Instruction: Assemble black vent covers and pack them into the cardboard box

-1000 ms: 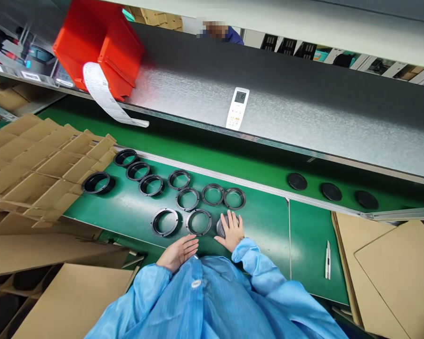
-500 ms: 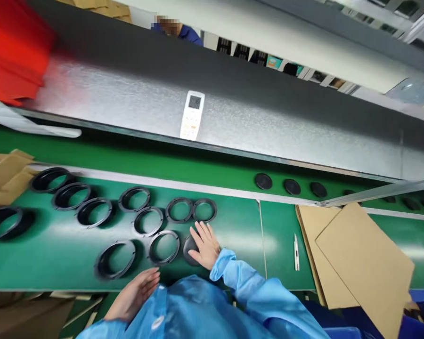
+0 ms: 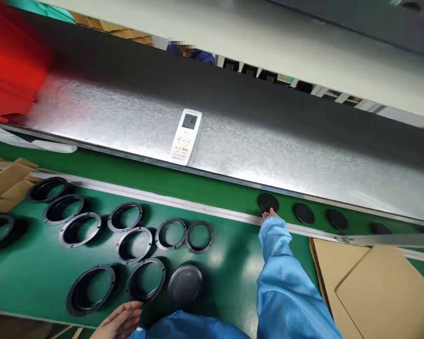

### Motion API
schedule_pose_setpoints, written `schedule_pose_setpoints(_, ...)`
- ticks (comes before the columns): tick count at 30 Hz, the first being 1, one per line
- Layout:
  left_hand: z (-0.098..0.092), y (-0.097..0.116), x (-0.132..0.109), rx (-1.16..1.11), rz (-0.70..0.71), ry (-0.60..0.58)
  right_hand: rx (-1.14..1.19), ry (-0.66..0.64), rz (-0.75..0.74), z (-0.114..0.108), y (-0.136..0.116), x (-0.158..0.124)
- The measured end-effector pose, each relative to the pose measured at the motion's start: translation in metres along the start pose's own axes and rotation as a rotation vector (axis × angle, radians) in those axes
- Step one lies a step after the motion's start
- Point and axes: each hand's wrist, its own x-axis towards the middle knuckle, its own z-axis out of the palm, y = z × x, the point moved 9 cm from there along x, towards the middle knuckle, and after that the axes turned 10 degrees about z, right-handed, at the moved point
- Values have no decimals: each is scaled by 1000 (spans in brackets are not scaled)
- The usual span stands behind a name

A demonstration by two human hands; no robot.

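Observation:
My right hand [image 3: 269, 214] reaches out to a black round disc [image 3: 267, 201] on the green strip under the shelf; its fingers close on the near edge. Most of that hand hides behind the blue sleeve. My left hand [image 3: 120, 321] is low in view with fingers curled together, thumb tip at the near rim of a black ring [image 3: 163, 278]. Whether it pinches the rim is not clear. Beside that ring lies a black round lidded piece [image 3: 185, 285], flat on the green table. Several more black flanged rings [image 3: 91, 289] stand to the left and behind.
More black discs [image 3: 304, 213] lie in a row to the right. A metal shelf [image 3: 240, 141] overhangs the table and carries a white remote control [image 3: 185, 136] and red material [image 3: 14, 61]. Cardboard sheets [image 3: 392, 292] lie at right, folded cardboard [image 3: 7, 183] at left. A person [image 3: 203, 56] is beyond.
My right hand has left the round lidded piece and moved forward and right to a disc. My left hand's fingers have curled in near the ring's rim. The view has shifted.

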Motion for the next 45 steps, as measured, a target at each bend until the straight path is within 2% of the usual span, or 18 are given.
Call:
schedule_pose_setpoints(3,15,12,-10,29,92,-107,167,-108,157,43,20,-6)
schedule_pose_setpoints(5,32,29,-18,66,214,-178,253,-225,260,83,44,-37)
schedule_pose_setpoints(8,72,59,-37,21,380,-379,310,-474,429,142,100,-135)
schedule_pose_setpoints(10,100,79,-52,-131,471,-549,296,-693,558,173,139,-222)
schedule_pose_setpoints(12,115,93,-66,-295,528,-684,267,-972,699,197,171,-313)
schedule_pose_setpoints(15,120,93,-76,-408,440,-803,182,-1247,799,207,194,-406)
schedule_pose_setpoints(17,113,92,-80,-471,376,-834,14,-1413,763,204,195,-441)
schedule_pose_setpoints(18,107,95,-82,-518,371,-837,-113,-1500,688,201,190,-453)
schedule_pose_setpoints(20,94,100,-86,-617,391,-825,-356,-1543,350,197,170,-456)
schedule_pose_setpoints(21,89,100,-88,-654,387,-825,-433,-1470,98,198,151,-449)
schedule_pose_setpoints(24,83,90,-96,-691,301,-884,-531,-1011,-654,192,86,-427)
schedule_pose_setpoints(26,81,78,-99,-682,235,-930,-616,-848,-899,192,73,-425)
schedule_pose_setpoints(28,78,68,-100,-657,208,-952,-697,-836,-947,199,81,-422)
schedule_pose_setpoints(33,71,53,-101,-595,212,-1004,-728,-995,-816,211,108,-420)
schedule_pose_setpoints(36,71,52,-106,-613,209,-1022,-642,-1084,-682,212,105,-419)
schedule_pose_setpoints(39,73,51,-110,-622,182,-1026,-565,-1083,-620,206,98,-417)
schedule_pose_setpoints(41,76,49,-110,-626,149,-1010,-594,-1018,-730,199,97,-419)
schedule_pose_setpoints(45,77,45,-94,-710,139,-828,-847,-1034,-1174,185,128,-448)
